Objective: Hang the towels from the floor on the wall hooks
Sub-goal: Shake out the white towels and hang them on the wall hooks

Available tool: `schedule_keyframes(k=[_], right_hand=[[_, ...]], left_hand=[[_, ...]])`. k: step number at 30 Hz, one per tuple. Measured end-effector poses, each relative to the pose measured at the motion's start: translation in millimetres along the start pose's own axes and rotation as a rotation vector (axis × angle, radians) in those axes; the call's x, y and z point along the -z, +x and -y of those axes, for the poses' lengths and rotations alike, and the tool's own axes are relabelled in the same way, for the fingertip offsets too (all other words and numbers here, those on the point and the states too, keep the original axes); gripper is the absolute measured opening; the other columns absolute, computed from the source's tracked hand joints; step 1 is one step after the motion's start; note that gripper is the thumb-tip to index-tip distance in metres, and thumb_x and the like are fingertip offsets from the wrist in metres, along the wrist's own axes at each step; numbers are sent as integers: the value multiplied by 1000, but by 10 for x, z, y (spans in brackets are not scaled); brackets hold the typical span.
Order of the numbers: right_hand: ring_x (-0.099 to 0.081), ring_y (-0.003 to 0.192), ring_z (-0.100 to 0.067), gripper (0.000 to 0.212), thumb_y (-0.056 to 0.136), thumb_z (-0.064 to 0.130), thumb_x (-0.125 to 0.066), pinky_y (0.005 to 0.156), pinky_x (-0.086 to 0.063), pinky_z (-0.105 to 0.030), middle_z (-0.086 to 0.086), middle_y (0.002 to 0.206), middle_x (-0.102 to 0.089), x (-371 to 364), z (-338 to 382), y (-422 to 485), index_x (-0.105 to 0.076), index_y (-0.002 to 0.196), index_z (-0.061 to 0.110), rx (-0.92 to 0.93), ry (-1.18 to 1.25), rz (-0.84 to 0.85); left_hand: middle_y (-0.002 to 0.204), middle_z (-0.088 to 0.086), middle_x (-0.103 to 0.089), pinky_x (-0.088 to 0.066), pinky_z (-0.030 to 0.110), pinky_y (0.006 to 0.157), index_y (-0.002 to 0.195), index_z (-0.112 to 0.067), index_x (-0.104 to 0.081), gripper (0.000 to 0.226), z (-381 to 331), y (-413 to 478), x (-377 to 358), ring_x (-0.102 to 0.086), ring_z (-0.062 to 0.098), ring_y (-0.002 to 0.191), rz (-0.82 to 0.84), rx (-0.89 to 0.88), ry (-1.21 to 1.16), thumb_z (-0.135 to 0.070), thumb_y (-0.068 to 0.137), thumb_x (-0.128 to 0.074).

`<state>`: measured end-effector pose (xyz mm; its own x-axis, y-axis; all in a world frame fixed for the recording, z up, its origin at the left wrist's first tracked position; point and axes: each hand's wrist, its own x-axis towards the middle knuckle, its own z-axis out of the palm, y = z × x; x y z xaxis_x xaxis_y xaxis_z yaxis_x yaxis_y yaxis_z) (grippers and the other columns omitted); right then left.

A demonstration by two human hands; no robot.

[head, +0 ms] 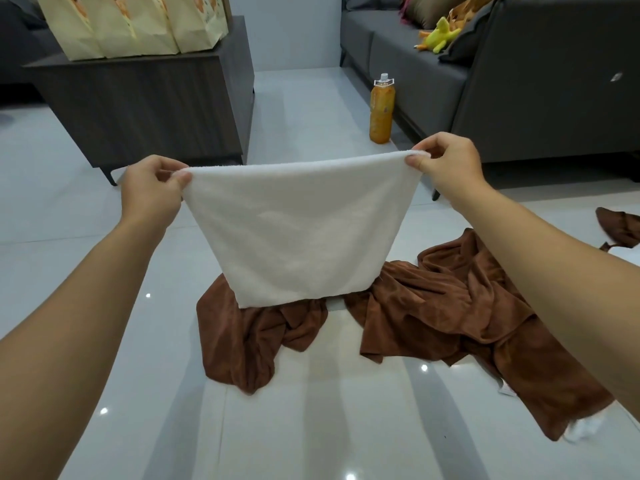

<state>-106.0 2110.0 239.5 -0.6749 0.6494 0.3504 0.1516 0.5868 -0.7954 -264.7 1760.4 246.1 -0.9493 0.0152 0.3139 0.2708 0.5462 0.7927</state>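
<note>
A white towel hangs spread flat in front of me, above the floor. My left hand pinches its upper left corner and my right hand pinches its upper right corner, keeping the top edge stretched. Below it, a crumpled brown towel lies on the white tiles, partly hidden by the white one. A second, larger brown towel lies to its right, running under my right forearm. Another brown cloth sits at the right edge. No wall hooks are in view.
A dark wooden cabinet with cream paper bags on top stands at the back left. A grey sofa with a yellow plush toy fills the back right. An orange bottle stands on the floor by the sofa.
</note>
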Motion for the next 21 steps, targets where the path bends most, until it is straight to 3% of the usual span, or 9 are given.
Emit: schedule_keyframes(k=[4, 8, 11, 18, 21], right_hand=[[-56, 85, -7, 16, 87, 20, -72, 74, -47, -16, 4, 95, -61, -30, 19, -13, -67, 101, 16, 40, -9, -14], [-56, 95, -12, 17, 91, 20, -66, 81, -51, -26, 6, 101, -60, -47, -19, -39, -67, 108, 17, 60, -56, 4], [-51, 101, -13, 23, 96, 24, -59, 88, -45, -29, 3, 108, -58, -70, -11, -50, -67, 115, 14, 98, -120, 48], [-48, 97, -17, 26, 91, 38, -64, 81, -41, -27, -1, 103, -51, -133, 66, -42, -68, 102, 15, 128, -116, 133], [-50, 91, -16, 30, 85, 41, -70, 74, -43, -24, 2, 97, -53, -173, 46, -44, -69, 97, 14, 137, -112, 171]], left_hand=[[107, 0, -59, -50, 34, 86, 116, -15, -65, 23, -1, -7, -5, -56, 18, 97, 22, -11, 34, -23, 94, -62], [107, 1, -62, -50, 33, 88, 114, -14, -67, 22, -3, -11, -1, -58, 19, 97, 18, -65, 44, -24, 94, -62], [108, 2, -60, -49, 30, 86, 115, -12, -64, 23, -26, -3, -25, -57, 18, 98, -27, -80, 50, -25, 97, -58], [109, 1, -50, -41, 21, 70, 110, -19, -48, 13, -38, -24, -100, -49, 15, 99, 40, 30, -70, -28, 103, -41], [109, 0, -50, -42, 26, 78, 109, -22, -47, 10, -28, -31, -147, -48, 15, 100, 48, 94, -155, -26, 103, -39]])
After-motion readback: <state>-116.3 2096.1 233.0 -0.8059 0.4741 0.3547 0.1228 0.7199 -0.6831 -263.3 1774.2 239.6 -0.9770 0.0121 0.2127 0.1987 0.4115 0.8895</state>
